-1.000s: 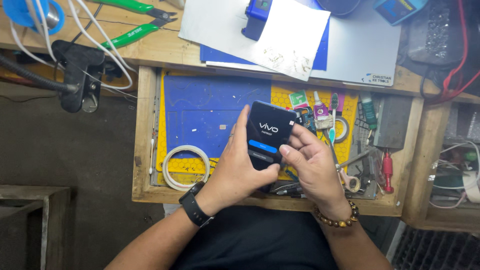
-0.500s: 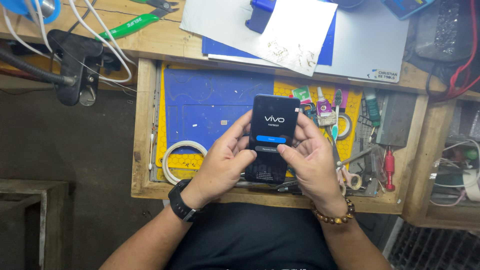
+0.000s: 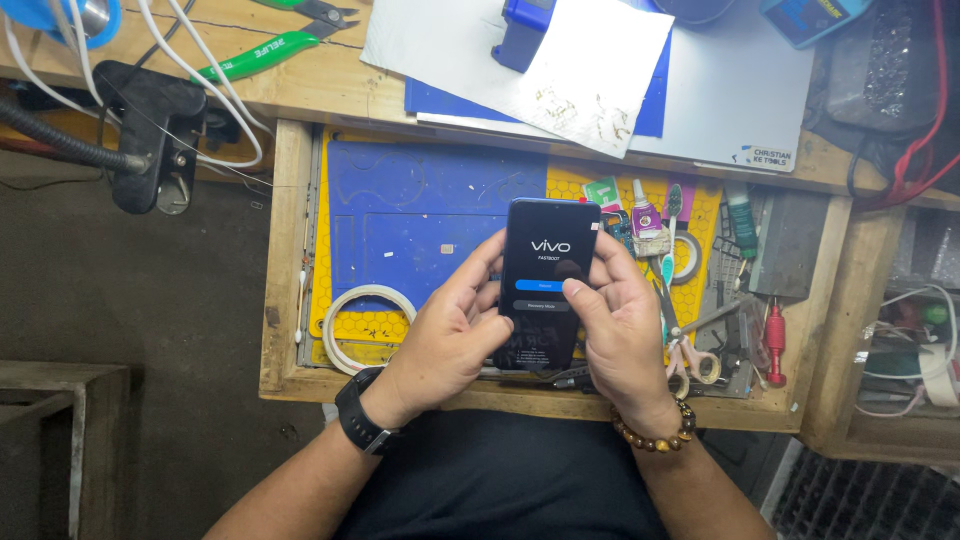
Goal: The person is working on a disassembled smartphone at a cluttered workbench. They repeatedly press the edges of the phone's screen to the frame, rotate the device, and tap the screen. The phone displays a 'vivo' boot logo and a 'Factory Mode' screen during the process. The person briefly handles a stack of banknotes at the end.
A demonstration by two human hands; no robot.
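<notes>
Dark smartphone (image 3: pixel 545 285), centre of frame, upright, screen lit with white lettering above one blue and one grey bar; held over an open wooden drawer (image 3: pixel 285 250). Left hand (image 3: pixel 450 335) clasped around the phone's left edge, black watch on its wrist. Right hand (image 3: pixel 620 320) closed on the right edge, thumb resting on the screen, bead bracelet on its wrist. Drawer holds a blue work mat (image 3: pixel 420 210) on yellow honeycomb backing, a white tape roll (image 3: pixel 362 322) lower left, a small glue bottle (image 3: pixel 645 215) with pink label right of the phone, and a red-handled screwdriver (image 3: pixel 775 340) far right. White paper sheet (image 3: pixel 530 55) lies at upper centre.
</notes>
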